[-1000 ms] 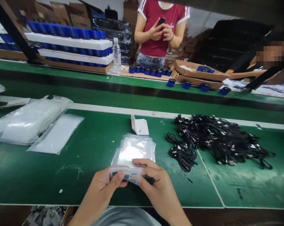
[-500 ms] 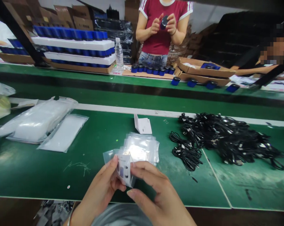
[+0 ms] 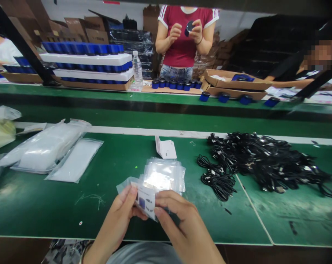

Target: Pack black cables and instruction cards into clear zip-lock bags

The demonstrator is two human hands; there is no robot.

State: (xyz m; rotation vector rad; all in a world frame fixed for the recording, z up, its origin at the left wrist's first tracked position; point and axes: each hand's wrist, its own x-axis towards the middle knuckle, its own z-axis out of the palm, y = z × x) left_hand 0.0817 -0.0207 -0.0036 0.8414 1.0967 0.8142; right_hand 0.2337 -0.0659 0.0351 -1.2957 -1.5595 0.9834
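Note:
A folded printed leaflet (image 3: 145, 201) with small pictures is held between my two hands near the table's front edge. My left hand (image 3: 126, 205) pinches its left side, together with a clear plastic bag (image 3: 123, 186) that sticks out beyond the fingers. My right hand (image 3: 179, 216) grips the leaflet's right edge between thumb and fingers. Whether the leaflet is partly inside the bag I cannot tell. Just beyond my hands lies a fanned stack of clear plastic bags (image 3: 163, 174). Behind that stack stands a folded white leaflet (image 3: 166, 148), partly opened.
A heap of black cables (image 3: 262, 161) covers the right of the green table (image 3: 105, 157). At left lie packs of plastic bags (image 3: 50, 146). Across the table, a person (image 3: 186, 36) handles a round dark object, beside stacked trays of blue items (image 3: 89, 58) and a water bottle (image 3: 137, 69).
My right thumb has closed onto the leaflet's edge, where it was apart before. The leaflet has turned and tilted slightly. The person opposite has moved one hand off the round object.

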